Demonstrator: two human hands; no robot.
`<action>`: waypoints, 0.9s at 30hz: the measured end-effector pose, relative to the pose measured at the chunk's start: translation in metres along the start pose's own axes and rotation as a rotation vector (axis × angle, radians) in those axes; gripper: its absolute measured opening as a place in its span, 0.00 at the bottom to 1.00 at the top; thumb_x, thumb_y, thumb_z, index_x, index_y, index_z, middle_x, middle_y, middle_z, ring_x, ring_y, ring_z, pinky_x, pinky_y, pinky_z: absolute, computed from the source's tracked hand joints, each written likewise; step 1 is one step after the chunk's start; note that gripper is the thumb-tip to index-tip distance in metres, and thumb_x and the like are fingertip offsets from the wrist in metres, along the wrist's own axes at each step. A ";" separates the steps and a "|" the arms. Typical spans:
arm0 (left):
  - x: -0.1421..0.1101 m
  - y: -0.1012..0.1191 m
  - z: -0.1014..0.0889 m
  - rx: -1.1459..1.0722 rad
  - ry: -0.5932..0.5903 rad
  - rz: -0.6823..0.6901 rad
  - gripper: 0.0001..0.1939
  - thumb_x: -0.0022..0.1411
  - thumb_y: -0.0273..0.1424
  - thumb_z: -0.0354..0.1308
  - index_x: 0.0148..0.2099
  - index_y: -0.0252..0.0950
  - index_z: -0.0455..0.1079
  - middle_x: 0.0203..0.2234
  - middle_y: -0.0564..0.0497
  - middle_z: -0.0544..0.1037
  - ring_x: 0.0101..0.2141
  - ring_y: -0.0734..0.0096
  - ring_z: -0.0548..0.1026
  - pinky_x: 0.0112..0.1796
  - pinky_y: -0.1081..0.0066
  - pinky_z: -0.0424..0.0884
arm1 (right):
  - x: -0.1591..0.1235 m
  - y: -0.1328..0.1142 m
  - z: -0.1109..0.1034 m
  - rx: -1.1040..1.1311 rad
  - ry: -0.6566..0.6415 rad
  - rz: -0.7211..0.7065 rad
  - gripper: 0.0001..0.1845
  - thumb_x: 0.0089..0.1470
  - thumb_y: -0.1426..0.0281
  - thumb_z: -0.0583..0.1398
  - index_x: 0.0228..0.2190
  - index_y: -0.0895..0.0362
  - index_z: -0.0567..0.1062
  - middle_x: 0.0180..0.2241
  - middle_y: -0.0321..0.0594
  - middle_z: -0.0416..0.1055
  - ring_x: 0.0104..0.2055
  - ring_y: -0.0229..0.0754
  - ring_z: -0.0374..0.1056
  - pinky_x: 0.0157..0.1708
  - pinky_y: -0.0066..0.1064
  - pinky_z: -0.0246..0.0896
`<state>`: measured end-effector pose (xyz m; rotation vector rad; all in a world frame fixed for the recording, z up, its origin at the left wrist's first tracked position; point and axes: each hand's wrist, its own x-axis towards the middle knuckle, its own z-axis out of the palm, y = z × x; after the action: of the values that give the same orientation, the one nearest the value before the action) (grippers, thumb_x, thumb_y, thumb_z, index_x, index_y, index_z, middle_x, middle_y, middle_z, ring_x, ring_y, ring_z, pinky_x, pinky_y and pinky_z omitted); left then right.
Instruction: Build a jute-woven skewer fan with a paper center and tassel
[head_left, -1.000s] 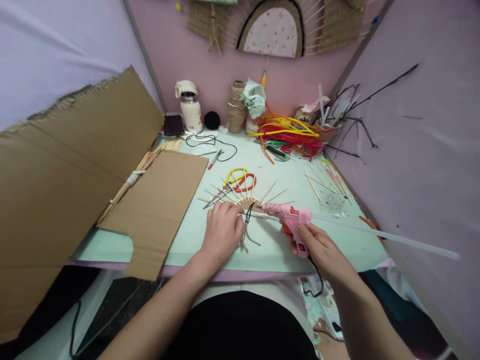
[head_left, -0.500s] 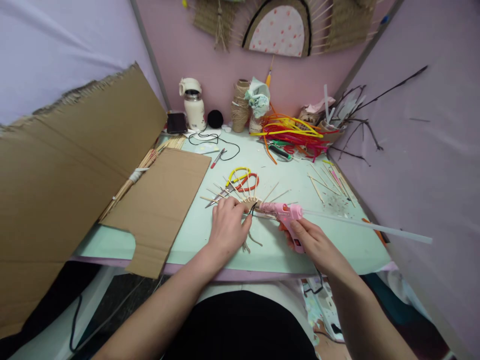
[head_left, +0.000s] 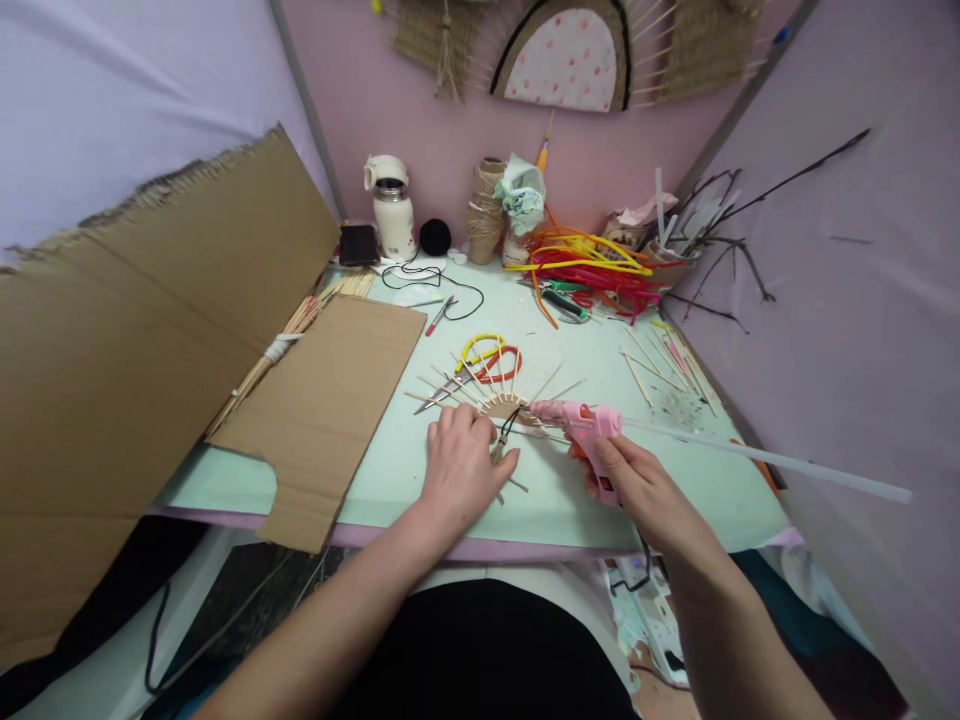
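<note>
My right hand (head_left: 626, 480) is wrapped round the handle of a pink glue gun (head_left: 581, 420), with a long clear glue stick (head_left: 772, 460) sticking out of its back. The nozzle points left, close to a small brown cardboard half-round (head_left: 499, 408) edged with a fan of thin wooden sticks. My left hand (head_left: 465, 460) rests at the left edge of this piece, its thumb apart from the fingers. Between thumb and fingers lie a black cord loop (head_left: 511, 420) and a twine tassel, partly hidden. Scissors with yellow and red handles (head_left: 499, 365) lie just behind the sticks.
Cardboard sheets (head_left: 337, 380) and a bundle of sticks (head_left: 277, 347) take up the left. At the back stand a cream bottle (head_left: 394, 222), a twine spool (head_left: 486, 215) and a heap of coloured strips (head_left: 592, 265). Loose sticks (head_left: 664, 360) and dark twigs (head_left: 739, 260) are on the right.
The glue gun has drawn back slightly to the right from the cardboard piece. My left thumb has moved away from the black cord, showing more of the cord and tassel.
</note>
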<state>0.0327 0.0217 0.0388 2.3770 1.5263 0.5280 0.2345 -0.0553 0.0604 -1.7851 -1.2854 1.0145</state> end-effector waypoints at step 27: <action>-0.014 -0.012 0.005 -0.238 0.300 -0.006 0.06 0.62 0.30 0.58 0.31 0.39 0.67 0.33 0.49 0.73 0.39 0.60 0.68 0.40 0.62 0.61 | 0.000 -0.004 0.004 -0.080 -0.071 -0.030 0.27 0.62 0.46 0.49 0.30 0.55 0.72 0.23 0.35 0.68 0.28 0.40 0.64 0.30 0.31 0.57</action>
<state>0.0198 0.0131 0.0273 2.1843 1.4870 1.0419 0.2289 -0.0535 0.0620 -1.7976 -1.4106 1.0311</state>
